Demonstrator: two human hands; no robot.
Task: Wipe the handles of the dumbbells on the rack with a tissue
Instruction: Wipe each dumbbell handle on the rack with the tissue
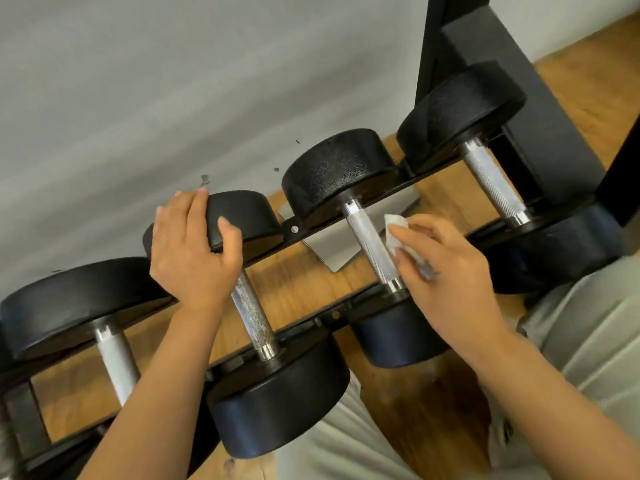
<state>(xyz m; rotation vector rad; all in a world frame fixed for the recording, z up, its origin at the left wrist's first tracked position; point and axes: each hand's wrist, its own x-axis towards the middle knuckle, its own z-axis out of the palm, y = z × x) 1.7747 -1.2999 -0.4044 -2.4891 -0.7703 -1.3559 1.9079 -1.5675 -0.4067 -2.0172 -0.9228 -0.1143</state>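
Bare hands: left [194, 251] clamps a round black dumbbell head [242, 216], right [446, 268] pinches crumpled tissue [398, 233] against knurled steel handle [372, 244].

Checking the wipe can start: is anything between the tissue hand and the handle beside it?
Nothing visible. The right hand holds the tissue right against the third dumbbell's handle; the left hand grips the neighbouring dumbbell's head.

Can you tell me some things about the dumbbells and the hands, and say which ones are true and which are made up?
1. The right hand holds a white tissue against a dumbbell handle. True.
2. The left hand holds a tissue too. False: it grips a black dumbbell head.
3. Four dumbbells sit on the rack. True.
4. The dumbbell heads are red. False: they are black.
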